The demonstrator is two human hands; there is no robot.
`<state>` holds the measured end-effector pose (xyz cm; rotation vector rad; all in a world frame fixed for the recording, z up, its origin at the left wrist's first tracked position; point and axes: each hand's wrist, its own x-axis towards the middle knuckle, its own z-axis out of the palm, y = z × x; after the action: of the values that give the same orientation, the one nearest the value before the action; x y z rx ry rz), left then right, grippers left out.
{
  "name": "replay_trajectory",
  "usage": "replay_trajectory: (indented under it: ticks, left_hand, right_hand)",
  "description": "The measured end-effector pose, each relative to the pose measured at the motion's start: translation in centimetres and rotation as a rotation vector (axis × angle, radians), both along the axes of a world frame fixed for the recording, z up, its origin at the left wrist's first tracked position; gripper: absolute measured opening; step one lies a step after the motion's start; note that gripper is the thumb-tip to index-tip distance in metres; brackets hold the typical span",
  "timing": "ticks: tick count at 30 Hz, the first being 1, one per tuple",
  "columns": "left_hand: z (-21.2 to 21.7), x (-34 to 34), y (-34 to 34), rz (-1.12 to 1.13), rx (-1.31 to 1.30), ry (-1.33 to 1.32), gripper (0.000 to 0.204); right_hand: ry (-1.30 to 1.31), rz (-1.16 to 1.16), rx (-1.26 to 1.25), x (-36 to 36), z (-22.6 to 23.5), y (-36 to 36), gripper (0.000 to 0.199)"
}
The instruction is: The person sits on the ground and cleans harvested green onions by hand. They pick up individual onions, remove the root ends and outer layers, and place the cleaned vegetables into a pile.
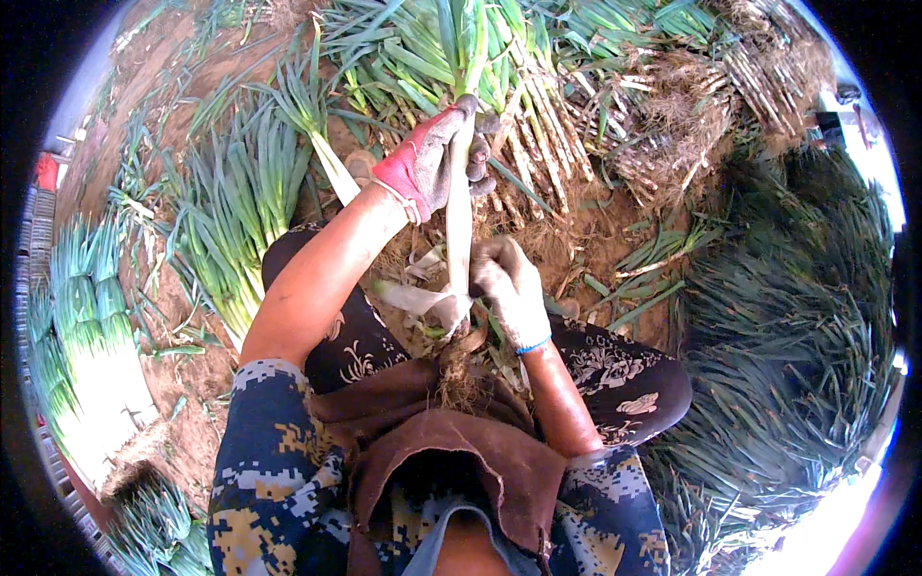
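A long leek (459, 230) stands upright in front of me, its green leaves at the far end and its bushy roots (459, 377) over my lap. Wrapped round the upper part of its stalk is my left hand (447, 158), in a red and grey glove. Close to the lower stalk, on its right side, my right hand (509, 288) in a pale, soiled glove has its fingers curled in; whatever they pinch is hidden. A whitish strip of loose outer skin (411, 296) hangs off the stalk's left side near the roots.
Leeks with brown roots (557, 134) lie heaped at the far side. Pale-stemmed leeks (235, 192) rest at my left, beside stacked bundles (101, 336). A big dark green leaf pile (788, 355) fills the right. Leaf scraps (663, 254) litter the soil.
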<state>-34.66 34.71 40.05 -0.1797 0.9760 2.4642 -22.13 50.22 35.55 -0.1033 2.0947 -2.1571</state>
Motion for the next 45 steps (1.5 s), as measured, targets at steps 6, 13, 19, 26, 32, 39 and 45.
replay_trajectory:
  ticks: [6,13,19,26,32,39,45]
  left_hand:
    - [0.3,-0.2,-0.2,0.041,-0.136,-0.090,0.048]
    - [0.2,-1.3,-2.8,0.080,0.024,0.039,0.050]
    - [2.4,-3.5,-6.3,0.031,0.184,0.202,0.058]
    - [2.0,-3.1,-6.1,-0.035,0.418,0.238,0.058]
    - [1.7,-3.0,-4.1,-0.085,0.530,0.231,0.062]
    - [-0.2,-2.8,-2.3,0.192,-0.002,-0.052,0.066]
    - [-1.9,-2.8,-2.0,0.149,-0.015,-0.212,0.064]
  right_hand:
    - [0.011,0.105,0.444,-1.9,2.7,-1.4,0.027]
    - [-0.230,0.065,0.405,3.8,-2.1,2.6,0.025]
    - [-0.268,0.323,0.776,10.4,-5.5,5.3,0.033]
    - [-0.041,-0.081,0.545,4.1,-1.3,3.9,0.031]
    - [-0.188,0.282,-0.585,-3.3,4.8,-4.1,0.045]
    - [-0.369,0.193,-0.276,-5.3,3.3,-3.7,0.030]
    - [0.025,0.206,0.089,-4.5,1.1,-2.9,0.028]
